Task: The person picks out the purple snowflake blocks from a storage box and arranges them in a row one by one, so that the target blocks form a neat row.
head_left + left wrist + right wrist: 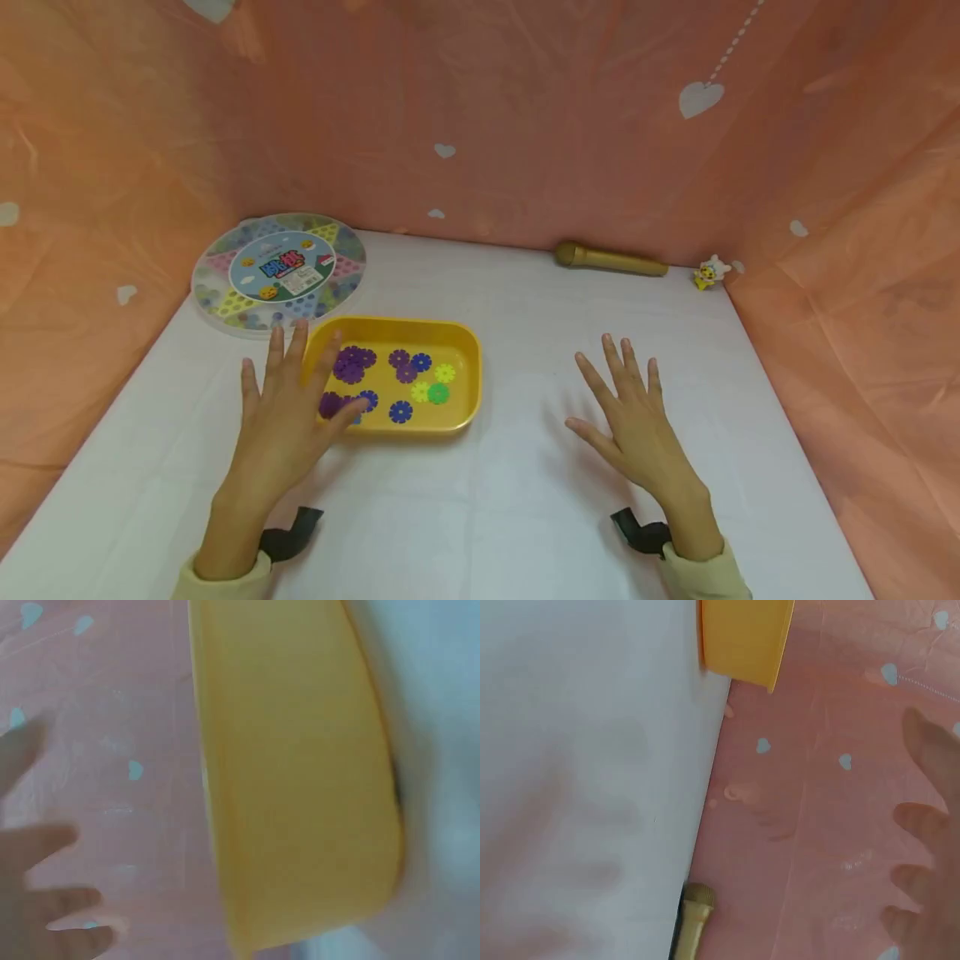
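A yellow tray (pixel 468 392) with several purple, blue, yellow and green flower-shaped discs (pixel 438 393) in it stands left of centre on the white table. My left hand (pixel 281 425) is spread over the tray's left end, fingers straight, overlapping the tray in the head view and holding nothing. In the left wrist view the tray's outer wall (pixel 300 780) fills the middle, with the fingers apart from it. My right hand (pixel 633 425) hovers over the table to the right of the tray, fingers spread, nothing in it. Its shadow falls on the cloth.
A round clear game box (pixel 285 267) with a colourful label lies behind the tray at the back left. Along the back edge lies a gold microphone (pixel 611 260). A small white and yellow figurine (pixel 708 272) stands in the back right corner. Orange heart-patterned curtains (pixel 525 125) surround the table.
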`<state>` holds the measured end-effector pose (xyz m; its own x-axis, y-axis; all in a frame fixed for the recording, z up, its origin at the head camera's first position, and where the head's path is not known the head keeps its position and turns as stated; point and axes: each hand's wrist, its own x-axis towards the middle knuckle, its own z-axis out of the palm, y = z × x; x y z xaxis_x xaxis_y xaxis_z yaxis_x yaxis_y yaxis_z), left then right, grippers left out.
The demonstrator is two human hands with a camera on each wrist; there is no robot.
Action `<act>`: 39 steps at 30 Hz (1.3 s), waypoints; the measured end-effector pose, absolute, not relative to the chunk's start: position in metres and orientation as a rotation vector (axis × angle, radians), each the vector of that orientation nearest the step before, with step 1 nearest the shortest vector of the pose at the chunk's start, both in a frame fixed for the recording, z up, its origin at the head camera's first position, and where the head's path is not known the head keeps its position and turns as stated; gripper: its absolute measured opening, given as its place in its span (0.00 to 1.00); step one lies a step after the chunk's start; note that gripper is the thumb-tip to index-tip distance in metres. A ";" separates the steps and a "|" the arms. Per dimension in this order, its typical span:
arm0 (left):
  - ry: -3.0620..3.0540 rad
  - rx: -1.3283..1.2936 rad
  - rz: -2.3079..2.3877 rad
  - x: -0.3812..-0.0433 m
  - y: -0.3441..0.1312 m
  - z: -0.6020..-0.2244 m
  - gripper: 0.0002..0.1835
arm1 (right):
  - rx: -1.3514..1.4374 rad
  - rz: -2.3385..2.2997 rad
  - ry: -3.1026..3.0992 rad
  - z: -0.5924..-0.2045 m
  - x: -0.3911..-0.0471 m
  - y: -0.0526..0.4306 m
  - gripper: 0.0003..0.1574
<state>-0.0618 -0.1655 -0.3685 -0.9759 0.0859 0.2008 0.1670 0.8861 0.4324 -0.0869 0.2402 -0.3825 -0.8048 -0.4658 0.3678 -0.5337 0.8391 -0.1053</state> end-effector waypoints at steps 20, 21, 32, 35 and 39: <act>-2.317 0.574 -1.701 -0.068 -0.192 -0.392 0.24 | 1.246 1.147 -2.335 -0.371 -0.141 0.137 0.27; -2.322 0.570 -1.732 -0.068 -0.194 -0.395 0.25 | 1.256 1.183 -2.318 -0.372 -0.144 0.131 0.27; -2.157 0.534 -2.056 -0.071 -0.201 -0.411 0.21 | 1.212 1.402 -2.366 -0.380 -0.166 0.085 0.27; -2.136 0.543 -2.107 -0.072 -0.202 -0.412 0.22 | 1.171 1.399 -2.434 -0.386 -0.169 0.072 0.26; -2.129 0.565 -2.143 -0.073 -0.204 -0.413 0.22 | 1.130 1.404 -2.538 -0.394 -0.171 0.054 0.26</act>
